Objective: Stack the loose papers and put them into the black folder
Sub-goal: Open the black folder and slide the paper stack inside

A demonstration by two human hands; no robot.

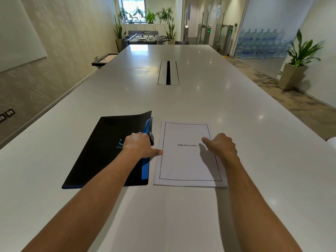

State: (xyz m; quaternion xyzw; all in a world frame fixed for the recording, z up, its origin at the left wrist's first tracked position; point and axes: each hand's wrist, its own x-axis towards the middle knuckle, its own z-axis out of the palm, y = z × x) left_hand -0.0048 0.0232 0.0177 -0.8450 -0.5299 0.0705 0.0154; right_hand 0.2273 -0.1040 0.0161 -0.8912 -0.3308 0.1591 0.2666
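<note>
Black folder under curled left hand, perhaps gripping it; right hand half-open over papers.

Both bare arms outstretched, left hand and right hand loosely curled.

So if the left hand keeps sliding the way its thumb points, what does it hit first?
Probably the stack of papers. The left hand rests on the black folder, its thumb pointing right and nearly at the papers' left edge; whether it already touches is unclear.
</note>
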